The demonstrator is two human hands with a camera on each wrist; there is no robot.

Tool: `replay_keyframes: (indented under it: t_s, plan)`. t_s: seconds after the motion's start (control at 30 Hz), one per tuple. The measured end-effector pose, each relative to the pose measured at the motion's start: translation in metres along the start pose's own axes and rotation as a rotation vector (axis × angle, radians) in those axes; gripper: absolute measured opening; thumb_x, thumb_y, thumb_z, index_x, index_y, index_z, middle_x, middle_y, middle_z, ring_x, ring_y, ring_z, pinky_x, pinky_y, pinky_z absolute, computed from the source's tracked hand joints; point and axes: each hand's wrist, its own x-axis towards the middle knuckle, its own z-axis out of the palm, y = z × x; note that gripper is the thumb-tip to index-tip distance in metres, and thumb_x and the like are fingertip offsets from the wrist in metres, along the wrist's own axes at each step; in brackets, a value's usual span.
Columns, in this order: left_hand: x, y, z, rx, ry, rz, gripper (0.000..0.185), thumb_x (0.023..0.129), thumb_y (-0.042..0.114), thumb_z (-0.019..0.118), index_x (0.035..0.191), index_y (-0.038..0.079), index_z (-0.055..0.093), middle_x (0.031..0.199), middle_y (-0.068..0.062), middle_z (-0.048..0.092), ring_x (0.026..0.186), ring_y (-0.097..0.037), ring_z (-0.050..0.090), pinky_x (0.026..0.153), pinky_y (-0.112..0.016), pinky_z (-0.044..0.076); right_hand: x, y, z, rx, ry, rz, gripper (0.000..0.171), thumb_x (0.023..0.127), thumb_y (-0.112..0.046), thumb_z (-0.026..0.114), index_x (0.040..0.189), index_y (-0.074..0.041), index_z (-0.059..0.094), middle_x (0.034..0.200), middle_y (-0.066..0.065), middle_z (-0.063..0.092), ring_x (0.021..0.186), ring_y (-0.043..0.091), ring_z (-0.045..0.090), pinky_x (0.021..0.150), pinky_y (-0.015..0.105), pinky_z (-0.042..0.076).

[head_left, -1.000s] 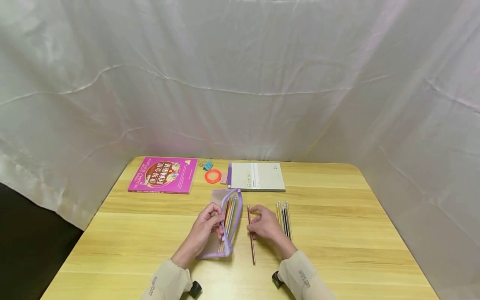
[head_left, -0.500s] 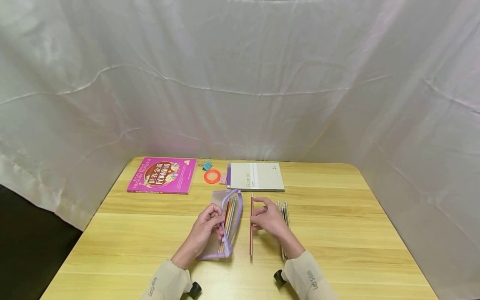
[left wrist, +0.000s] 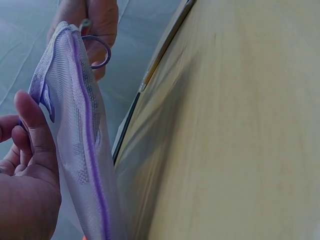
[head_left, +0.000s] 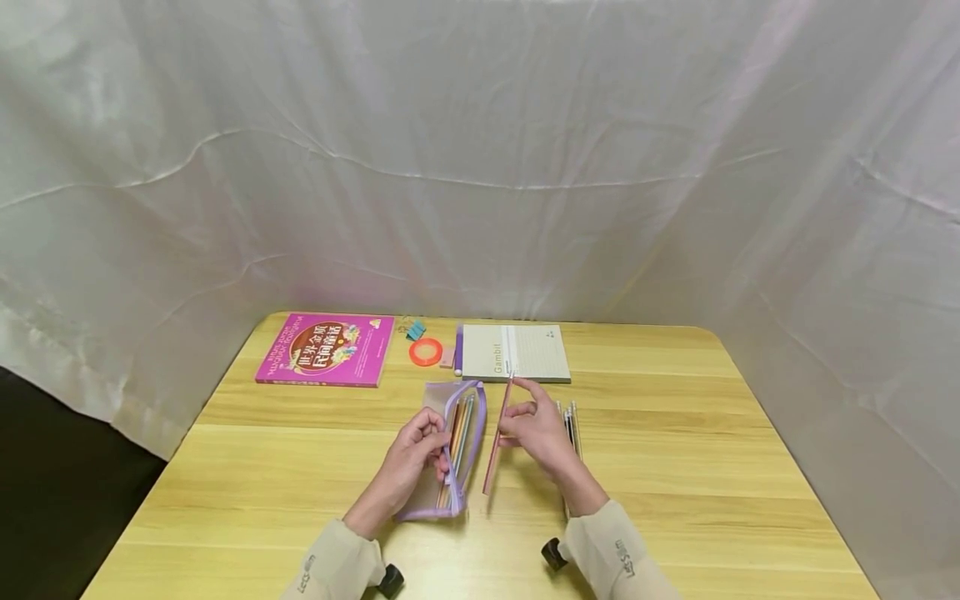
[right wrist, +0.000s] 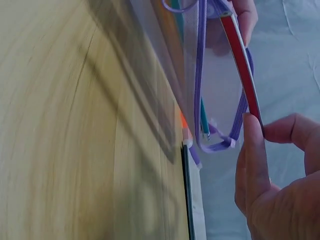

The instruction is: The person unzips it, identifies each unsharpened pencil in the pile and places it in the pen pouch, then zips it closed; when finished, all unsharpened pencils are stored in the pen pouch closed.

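My left hand (head_left: 411, 448) pinches the edge of a see-through mesh pencil case (left wrist: 70, 130) with purple zip trim, keeping its mouth apart. Several pencils (head_left: 459, 429) lie inside the case. Just right of the opening, my right hand (head_left: 538, 433) holds a red pencil (right wrist: 243, 70) between thumb and fingers. The pencil is lifted off the table and tilted, its lower end leaning toward the case. Beside and partly under the right wrist, several more pencils (head_left: 576, 429) lie on the table, in part hidden by the forearm.
At the back left lies a pink book (head_left: 322, 354). A notebook (head_left: 540, 354) lies behind the hands, with a purple marker (head_left: 459, 354) along its left side. Left of that are an orange ring (head_left: 426, 364), a small pink block (head_left: 447, 357) and teal clips (head_left: 416, 332).
My right hand has lifted the red pencil from the table; its lower end has swung left toward the case. My left hand keeps its hold on the case.
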Motion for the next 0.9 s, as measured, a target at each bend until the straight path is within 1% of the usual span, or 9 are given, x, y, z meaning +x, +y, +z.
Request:
replay_keyframes:
  t_s: [0.23,0.4,0.53,0.7,0.9]
  plan:
    - [0.0,-0.002,0.001,0.007,0.004,-0.006,0.025,0.104,0.01,0.054,0.107,-0.012,0.042,0.071,0.002,0.056,0.056,-0.007,0.057,0.049,-0.019,0.052,0.002,-0.002,0.008,0.058,0.09,-0.022,0.09,0.079,0.015,0.065,0.159,-0.013,0.035,0.101,0.016,0.061,0.074,0.02,0.067,0.071,0.038,0.067]
    - [0.0,-0.003,0.002,0.014,0.002,-0.018,0.025,0.104,0.009,0.054,0.107,-0.012,0.042,0.072,0.001,0.056,0.057,-0.007,0.057,0.049,-0.019,0.052,0.005,0.002,0.014,0.059,0.112,-0.044,0.09,0.08,0.016,0.065,0.159,-0.012,0.033,0.101,0.016,0.059,0.074,0.019,0.066,0.07,0.038,0.067]
    - [0.0,-0.004,0.003,0.015,-0.002,-0.02,0.025,0.104,0.01,0.054,0.107,-0.012,0.042,0.072,0.001,0.056,0.057,-0.007,0.057,0.05,-0.019,0.052,0.005,0.005,0.019,0.065,0.125,-0.031,0.09,0.08,0.015,0.068,0.159,-0.013,0.033,0.102,0.017,0.059,0.074,0.019,0.067,0.069,0.038,0.067]
    - [0.001,-0.003,0.005,0.016,-0.006,-0.029,0.025,0.104,0.01,0.054,0.107,-0.011,0.043,0.072,0.001,0.056,0.057,-0.007,0.057,0.05,-0.019,0.052,0.006,0.007,0.023,0.037,0.137,-0.025,0.09,0.082,0.013,0.071,0.159,-0.016,0.033,0.104,0.017,0.06,0.073,0.019,0.067,0.068,0.037,0.066]
    - [0.001,-0.002,0.008,0.014,-0.011,-0.028,0.024,0.104,0.01,0.054,0.107,-0.011,0.042,0.072,0.002,0.057,0.056,-0.007,0.057,0.05,-0.019,0.052,0.005,0.008,0.027,-0.02,0.146,-0.043,0.092,0.081,0.015,0.07,0.16,-0.013,0.032,0.1,0.017,0.062,0.066,0.018,0.066,0.067,0.039,0.066]
